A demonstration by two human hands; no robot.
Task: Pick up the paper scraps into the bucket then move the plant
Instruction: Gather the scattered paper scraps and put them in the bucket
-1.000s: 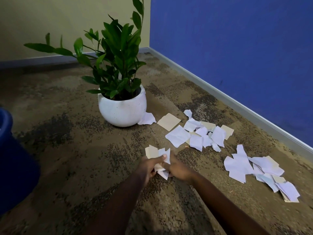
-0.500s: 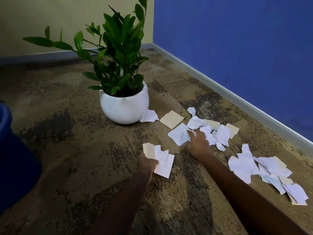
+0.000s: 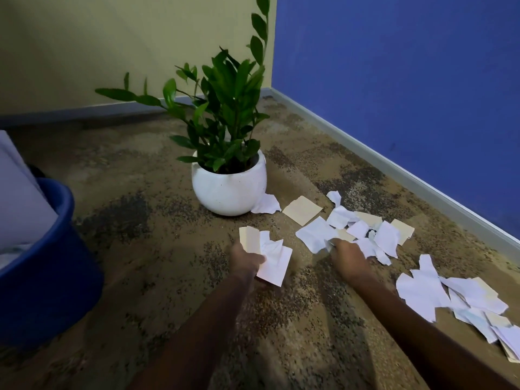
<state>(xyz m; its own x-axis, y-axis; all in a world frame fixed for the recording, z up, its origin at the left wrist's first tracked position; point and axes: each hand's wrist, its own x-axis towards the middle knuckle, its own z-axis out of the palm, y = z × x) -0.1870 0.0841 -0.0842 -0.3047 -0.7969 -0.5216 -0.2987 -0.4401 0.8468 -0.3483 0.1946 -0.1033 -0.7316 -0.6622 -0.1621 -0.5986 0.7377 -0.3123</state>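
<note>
My left hand (image 3: 245,261) holds a bunch of white and cream paper scraps (image 3: 267,254) just above the carpet. My right hand (image 3: 349,258) rests on the near edge of a pile of scraps (image 3: 363,232) on the floor, fingers closing on a white piece. A second pile of scraps (image 3: 455,299) lies further right. The green plant in a round white pot (image 3: 229,190) stands behind my hands, with one scrap (image 3: 266,204) touching its base. The blue bucket (image 3: 47,266) sits at the left edge, with white material inside.
A blue wall with a grey skirting board (image 3: 394,164) runs along the right, and a yellow wall (image 3: 112,52) closes the back. The floor is mottled brown carpet (image 3: 140,235).
My right hand left the bunch held in my left hand and reached right to the floor pile. The view has pulled back, showing more of the bucket.
</note>
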